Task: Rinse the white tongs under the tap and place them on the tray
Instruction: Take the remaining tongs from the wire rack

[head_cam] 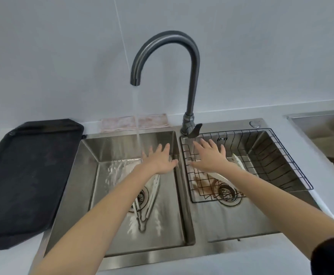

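Bare forearms reaching from the near edge over a double steel sink [122, 259]. Left hand [160, 160] open, fingers spread, palm down, above the left basin just right of the water stream [138, 135], holding nothing. Right hand [209, 155] likewise open and empty, fingers spread, over the wire basket [281, 165] in the right basin. Dark sleeve [330, 255] at lower right. White tongs [152, 195] lying on the left basin floor, across the drain [142, 197], partly hidden under the left forearm, hinge end toward the camera. Tap [190, 76] running, spout over the left basin, splashing on the basin floor. White utensil [237, 160] in the basket, half covered by the right arm. Black tray [23, 175] on the counter [301, 124] left of the sink. Pinkish cloth [120, 124] behind the left basin by the wall.
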Demonstrator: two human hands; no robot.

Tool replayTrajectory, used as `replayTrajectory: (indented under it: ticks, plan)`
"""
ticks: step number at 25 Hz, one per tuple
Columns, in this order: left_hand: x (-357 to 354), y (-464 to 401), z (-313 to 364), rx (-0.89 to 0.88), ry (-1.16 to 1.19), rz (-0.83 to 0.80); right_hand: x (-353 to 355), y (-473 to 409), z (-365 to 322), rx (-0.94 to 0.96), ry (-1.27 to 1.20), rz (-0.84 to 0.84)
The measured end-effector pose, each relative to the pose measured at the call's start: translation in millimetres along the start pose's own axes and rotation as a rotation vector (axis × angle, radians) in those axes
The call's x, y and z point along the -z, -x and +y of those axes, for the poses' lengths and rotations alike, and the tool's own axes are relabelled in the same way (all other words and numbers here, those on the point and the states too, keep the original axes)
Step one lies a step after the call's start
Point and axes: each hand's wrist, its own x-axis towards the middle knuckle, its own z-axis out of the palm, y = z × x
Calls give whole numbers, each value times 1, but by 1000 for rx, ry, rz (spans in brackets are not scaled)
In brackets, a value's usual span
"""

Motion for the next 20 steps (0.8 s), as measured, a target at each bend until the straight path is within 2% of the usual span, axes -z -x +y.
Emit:
replayTrajectory:
  ticks: [8, 14, 20]
  plan:
    - [-23, -31, 82, -27, 37, -47, 6, -8, 99, -68, -8, -4]
    - [-60, -54, 122, 17, 53, -112, -8, -18, 154, -110, -51, -125]
    - [-102, -60, 145, 55, 159, -205, -38, -23, 173, -111, -264, -216]
